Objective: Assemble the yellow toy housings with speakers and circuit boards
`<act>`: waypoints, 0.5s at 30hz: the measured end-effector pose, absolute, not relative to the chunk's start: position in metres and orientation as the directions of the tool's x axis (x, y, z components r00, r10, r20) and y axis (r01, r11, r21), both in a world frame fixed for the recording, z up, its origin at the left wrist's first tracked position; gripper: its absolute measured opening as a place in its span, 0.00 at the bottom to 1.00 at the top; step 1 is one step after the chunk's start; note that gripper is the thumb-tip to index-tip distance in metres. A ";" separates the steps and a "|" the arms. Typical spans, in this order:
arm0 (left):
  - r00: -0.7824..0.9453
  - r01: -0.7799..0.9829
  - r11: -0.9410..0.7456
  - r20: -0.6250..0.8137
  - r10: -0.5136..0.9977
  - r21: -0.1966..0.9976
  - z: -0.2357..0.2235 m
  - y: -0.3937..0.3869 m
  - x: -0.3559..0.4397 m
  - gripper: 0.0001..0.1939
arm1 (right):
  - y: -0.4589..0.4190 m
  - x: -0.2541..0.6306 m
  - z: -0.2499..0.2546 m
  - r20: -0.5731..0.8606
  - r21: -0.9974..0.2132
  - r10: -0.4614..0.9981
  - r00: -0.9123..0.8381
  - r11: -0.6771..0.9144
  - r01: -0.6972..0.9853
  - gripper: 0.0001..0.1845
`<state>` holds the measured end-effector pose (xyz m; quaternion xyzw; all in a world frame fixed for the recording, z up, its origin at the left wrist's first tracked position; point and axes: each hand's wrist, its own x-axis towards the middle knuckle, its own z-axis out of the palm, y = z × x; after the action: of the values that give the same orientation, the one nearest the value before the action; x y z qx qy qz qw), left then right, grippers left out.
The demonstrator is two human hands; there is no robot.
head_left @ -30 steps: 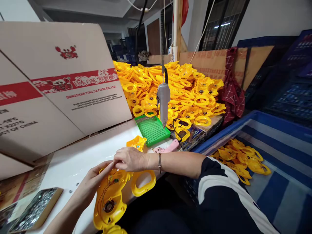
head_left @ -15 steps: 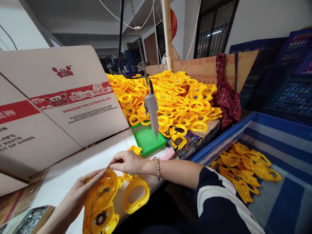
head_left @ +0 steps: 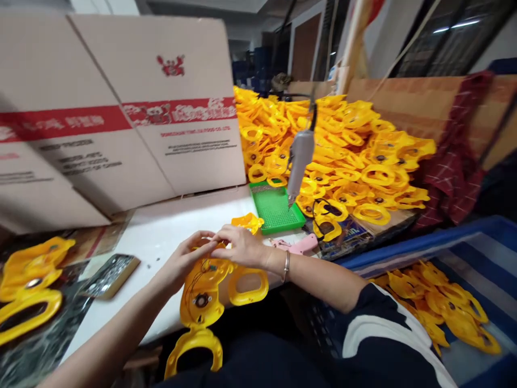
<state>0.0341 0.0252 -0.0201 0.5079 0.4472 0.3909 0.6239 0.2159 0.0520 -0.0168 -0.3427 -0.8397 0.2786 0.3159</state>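
My left hand (head_left: 189,257) grips the upper end of a yellow plastic shell (head_left: 189,307), which has thin wires and a round black speaker-like part on its inner side. A ring-shaped end of this shell hangs over the table edge toward my lap. My right hand (head_left: 244,247) meets the left at the shell's top, fingers bent and pressed together; what lies between them is hidden. Beside the held shell is another yellow shell (head_left: 264,295) with an oval opening, partly under my right hand. A grey electric screwdriver (head_left: 301,159) hangs tip down over a green perforated tray (head_left: 274,211).
A pink-handled tool (head_left: 304,245) lies right of my wrist. Left are a box of small metal pieces (head_left: 111,276) and yellow shells (head_left: 34,269). Behind stand a large carton (head_left: 194,64) and a heap of yellow shells (head_left: 347,156). A blue-striped bin (head_left: 490,248) is at right.
The view has swung left and downward, showing more of the table's left side. My left fingers have come closer over the right fingers at the shell's top.
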 end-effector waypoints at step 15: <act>0.291 -0.272 0.179 -0.096 0.952 0.946 -0.041 0.039 0.007 0.18 | 0.068 0.182 -0.011 0.252 -0.274 0.673 -0.695 0.738 0.616 0.06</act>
<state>0.0065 0.0391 -0.0408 0.4476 0.3800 0.4586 0.6670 0.1817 0.0677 -0.0113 -0.3517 -0.9167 0.0841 0.1697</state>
